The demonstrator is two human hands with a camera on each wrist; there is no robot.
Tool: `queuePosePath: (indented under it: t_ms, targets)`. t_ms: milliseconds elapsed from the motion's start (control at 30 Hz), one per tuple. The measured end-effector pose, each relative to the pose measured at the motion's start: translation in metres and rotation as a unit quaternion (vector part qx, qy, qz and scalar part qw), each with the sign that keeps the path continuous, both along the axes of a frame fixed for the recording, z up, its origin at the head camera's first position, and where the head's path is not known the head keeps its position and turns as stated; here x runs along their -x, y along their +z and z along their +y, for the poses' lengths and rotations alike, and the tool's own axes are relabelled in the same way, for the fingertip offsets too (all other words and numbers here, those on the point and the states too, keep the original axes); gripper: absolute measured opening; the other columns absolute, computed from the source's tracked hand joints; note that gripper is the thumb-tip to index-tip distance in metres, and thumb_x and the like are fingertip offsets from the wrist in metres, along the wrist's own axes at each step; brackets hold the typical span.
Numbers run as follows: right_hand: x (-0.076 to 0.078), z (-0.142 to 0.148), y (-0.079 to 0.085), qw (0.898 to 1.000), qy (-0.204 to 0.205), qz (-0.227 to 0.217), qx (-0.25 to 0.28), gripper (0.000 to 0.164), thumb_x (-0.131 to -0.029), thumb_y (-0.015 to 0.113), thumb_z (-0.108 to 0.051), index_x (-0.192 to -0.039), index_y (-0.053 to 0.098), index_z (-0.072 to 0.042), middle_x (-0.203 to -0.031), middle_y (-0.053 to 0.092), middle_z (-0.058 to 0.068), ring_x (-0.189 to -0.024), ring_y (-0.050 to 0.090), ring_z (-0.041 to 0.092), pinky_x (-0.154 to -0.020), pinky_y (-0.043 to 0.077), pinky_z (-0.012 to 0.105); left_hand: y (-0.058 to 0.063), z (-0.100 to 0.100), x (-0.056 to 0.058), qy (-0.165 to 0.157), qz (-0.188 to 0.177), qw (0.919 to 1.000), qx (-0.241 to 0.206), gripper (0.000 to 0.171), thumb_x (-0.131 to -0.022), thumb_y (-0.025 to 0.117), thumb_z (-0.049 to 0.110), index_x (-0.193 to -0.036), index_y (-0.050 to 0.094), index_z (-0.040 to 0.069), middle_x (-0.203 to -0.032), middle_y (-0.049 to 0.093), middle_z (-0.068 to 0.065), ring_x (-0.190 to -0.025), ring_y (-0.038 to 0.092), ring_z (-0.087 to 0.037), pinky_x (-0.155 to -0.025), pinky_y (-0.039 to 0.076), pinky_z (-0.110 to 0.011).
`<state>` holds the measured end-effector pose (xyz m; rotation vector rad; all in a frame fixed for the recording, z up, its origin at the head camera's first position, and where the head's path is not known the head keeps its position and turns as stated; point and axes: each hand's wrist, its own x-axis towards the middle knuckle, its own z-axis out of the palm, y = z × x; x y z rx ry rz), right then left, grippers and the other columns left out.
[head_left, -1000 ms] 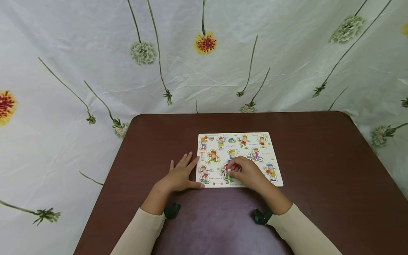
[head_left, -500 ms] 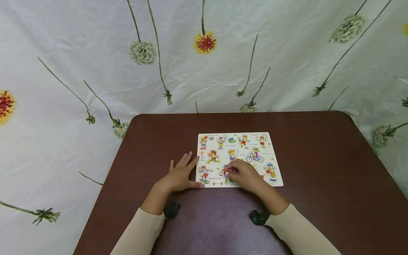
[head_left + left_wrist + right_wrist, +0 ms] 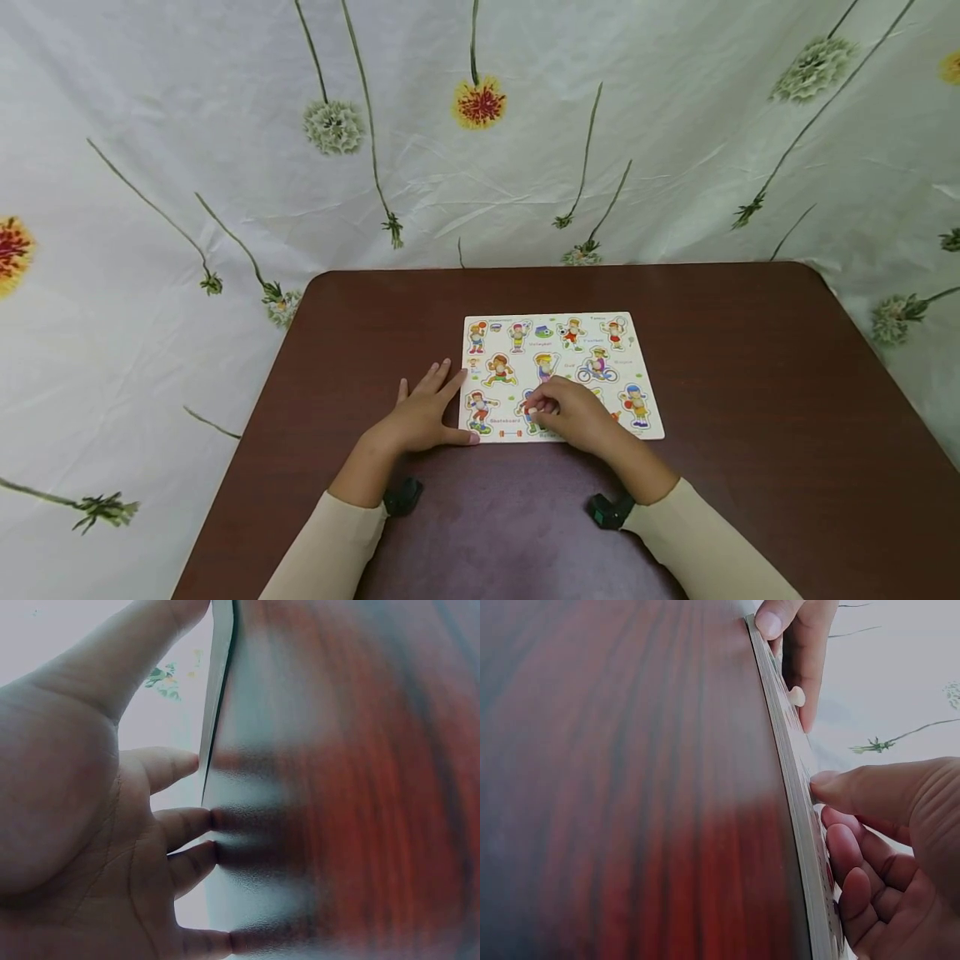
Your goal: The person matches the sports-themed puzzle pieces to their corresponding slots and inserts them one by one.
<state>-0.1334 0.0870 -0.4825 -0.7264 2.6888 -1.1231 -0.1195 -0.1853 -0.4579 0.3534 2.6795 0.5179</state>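
A white knobbed puzzle board [image 3: 637, 372] with colourful sports figures lies flat on the table. My right hand [image 3: 576, 412] is over its lower middle, thumb and forefinger pinching a figure-shaped puzzle piece [image 3: 528, 407], the other fingers curled in. That piece lies at the board's surface, its knob hidden by the fingers. My left hand [image 3: 422, 415] rests spread at the board's left edge, thumb at the lower left corner and index fingertip at the side. In the right wrist view a pale knob [image 3: 796, 697] stands up from the board near the left thumb.
The dark brown table [image 3: 765, 367] extends around the board, its back edge against a white floral cloth [image 3: 675, 167]. Small black cameras [image 3: 402, 497] sit at both wrists. Several other figures, among them a cyclist [image 3: 597, 367], sit in the board.
My right hand has shifted slightly left and down with the pinched piece, which now lies closer to the board. My left hand holds its place.
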Motion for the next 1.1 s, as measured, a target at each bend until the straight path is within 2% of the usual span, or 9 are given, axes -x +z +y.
queuePosePath:
  t_ms: [233,500,633,767,933,1100]
  targets:
    - [0.001,0.000,-0.002,1.000,0.003,0.003,0.004,0.008,-0.086,0.071,-0.015,-0.094,0.072,-0.018,-0.086,0.062,-0.007,-0.078,0.057,0.002,-0.076,0.050,0.022,-0.002,0.000,0.001,0.003,0.005,1.0000,0.004,0.104,-0.074,0.073,0.062,-0.156,0.019,0.026,-0.165,0.006,-0.009,-0.153,0.004,-0.028,-0.115,-0.001,-0.068]
    - [0.003,-0.004,0.001,1.000,0.000,-0.015,0.027,0.013,-0.084,0.075,-0.018,-0.095,0.070,-0.014,-0.086,0.062,-0.005,-0.078,0.059,0.006,-0.073,0.049,0.021,-0.002,0.000,0.001,0.012,0.006,0.9999,-0.001,0.104,-0.073,0.075,0.060,-0.155,0.023,0.024,-0.165,0.010,-0.010,-0.153,0.006,-0.030,-0.115,0.002,-0.069]
    - [0.006,-0.004,0.006,0.997,-0.021,-0.032,0.070,0.015,-0.086,0.072,-0.016,-0.099,0.069,-0.010,-0.087,0.063,-0.002,-0.077,0.058,0.008,-0.069,0.050,0.021,0.000,-0.001,-0.001,0.029,-0.005,0.9995,-0.009,0.103,-0.073,0.077,0.057,-0.155,0.025,0.022,-0.164,0.011,-0.011,-0.153,0.007,-0.030,-0.115,0.004,-0.069]
    - [0.008,0.001,0.015,0.993,-0.059,-0.040,0.097,0.015,-0.089,0.070,-0.018,-0.103,0.069,-0.011,-0.090,0.064,-0.001,-0.078,0.058,0.011,-0.066,0.050,0.022,0.002,-0.003,-0.002,0.036,-0.005,0.9991,-0.021,0.093,-0.079,0.074,0.052,-0.154,0.028,0.021,-0.164,0.014,-0.012,-0.153,0.009,-0.030,-0.116,0.007,-0.067]
    - [0.013,0.012,0.028,0.990,-0.091,-0.009,0.104,0.017,-0.091,0.068,-0.021,-0.105,0.069,-0.011,-0.093,0.065,-0.002,-0.084,0.058,0.011,-0.073,0.048,0.023,0.007,-0.002,-0.002,0.045,0.027,0.9972,-0.053,0.080,-0.087,0.067,0.047,-0.153,0.032,0.017,-0.162,0.020,-0.011,-0.152,0.014,-0.030,-0.118,0.012,-0.063]
    - [0.016,0.029,0.041,0.986,-0.118,0.023,0.119,0.018,-0.092,0.067,-0.022,-0.107,0.070,-0.011,-0.096,0.065,-0.002,-0.084,0.059,0.012,-0.074,0.050,0.025,0.015,-0.003,-0.001,0.054,0.089,0.9905,-0.090,0.069,-0.091,0.063,0.047,-0.149,0.040,0.018,-0.158,0.032,-0.007,-0.148,0.026,-0.030,-0.116,0.026,-0.058]
